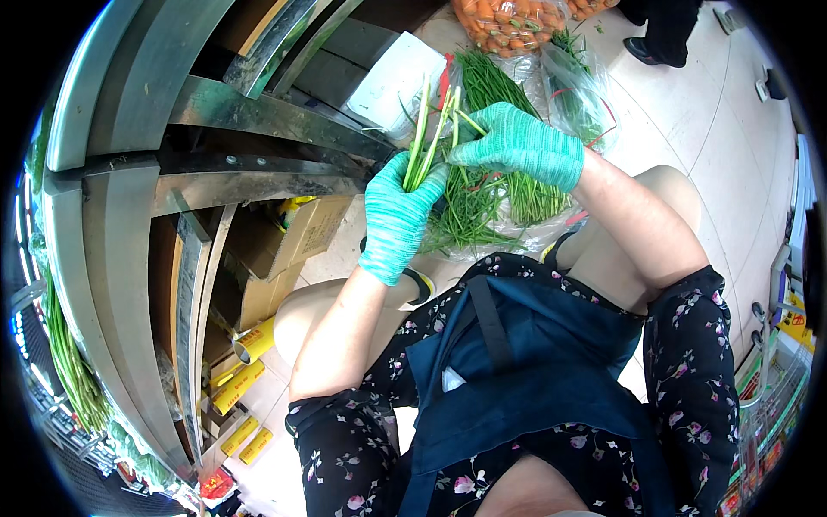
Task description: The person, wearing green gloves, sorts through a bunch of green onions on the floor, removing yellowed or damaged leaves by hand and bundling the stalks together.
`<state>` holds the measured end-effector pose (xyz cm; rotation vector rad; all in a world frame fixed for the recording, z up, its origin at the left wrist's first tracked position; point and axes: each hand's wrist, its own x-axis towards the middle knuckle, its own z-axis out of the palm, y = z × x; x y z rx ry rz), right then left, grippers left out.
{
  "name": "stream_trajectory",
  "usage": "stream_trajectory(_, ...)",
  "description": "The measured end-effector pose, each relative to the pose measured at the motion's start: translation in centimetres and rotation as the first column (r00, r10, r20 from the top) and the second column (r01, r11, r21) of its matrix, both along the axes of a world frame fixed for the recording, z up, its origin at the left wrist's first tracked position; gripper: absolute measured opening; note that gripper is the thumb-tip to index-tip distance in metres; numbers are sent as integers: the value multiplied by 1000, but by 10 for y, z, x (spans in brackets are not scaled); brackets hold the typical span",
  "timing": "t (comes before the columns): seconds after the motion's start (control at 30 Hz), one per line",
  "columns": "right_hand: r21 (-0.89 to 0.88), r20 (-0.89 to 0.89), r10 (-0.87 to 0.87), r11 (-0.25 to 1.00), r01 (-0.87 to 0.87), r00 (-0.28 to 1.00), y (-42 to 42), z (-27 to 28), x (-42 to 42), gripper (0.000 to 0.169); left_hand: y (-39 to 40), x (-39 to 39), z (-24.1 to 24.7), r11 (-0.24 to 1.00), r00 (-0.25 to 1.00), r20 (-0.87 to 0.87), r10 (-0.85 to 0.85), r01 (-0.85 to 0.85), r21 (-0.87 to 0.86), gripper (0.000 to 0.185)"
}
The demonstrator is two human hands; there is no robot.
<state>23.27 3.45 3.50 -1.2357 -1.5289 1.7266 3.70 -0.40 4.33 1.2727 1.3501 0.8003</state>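
Both my hands wear green knit gloves. My left hand (404,216) is closed around a few pale green stalks (420,139), which stick up past the thumb. Just right of it, my right hand (523,145) pinches more of the thin stalks between thumb and fingers, their pale ends pointing up. Beneath the hands, loose green leafy stalks (468,210) lie on clear plastic on the floor. A thick bundle of long green stalks (494,84) lies beyond the right hand, partly hidden by it. A clear plastic bag (585,97) of greens with a red tie lies beside that bundle.
A metal display stand (271,119) rises at the left, with a cardboard box (294,252) and yellow rolls (239,388) beneath. A white foam box (397,81) sits beyond my left hand. Bagged carrots (510,26) are at the top. Another person's leg (669,32) is at upper right, a shopping cart (769,388) at lower right.
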Motion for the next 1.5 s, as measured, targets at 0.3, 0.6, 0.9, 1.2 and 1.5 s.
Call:
stream_trajectory(0.3,-245,-363,-246,956,162,899,11,25,27,26,2,-8,-7,998,998,37,52,-51,-31,17)
stream_trajectory(0.6,232,96,34,971,-56,995,9,20,20,29,5,-11,-7,965,958,269,97,-25,-260,20)
stream_trajectory(0.9,176,17,-171,970,165,985,-4,15,-9,26,-1,1,-3,982,965,250,73,-26,-186,15)
stream_trajectory(1.2,368,-19,-254,897,243,967,-8,7,-11,22,3,-4,-1,967,944,314,100,-18,-255,15)
stream_trajectory(1.5,386,-107,-517,766,515,849,18,28,20,16,2,-11,-3,965,896,433,100,18,-261,23)
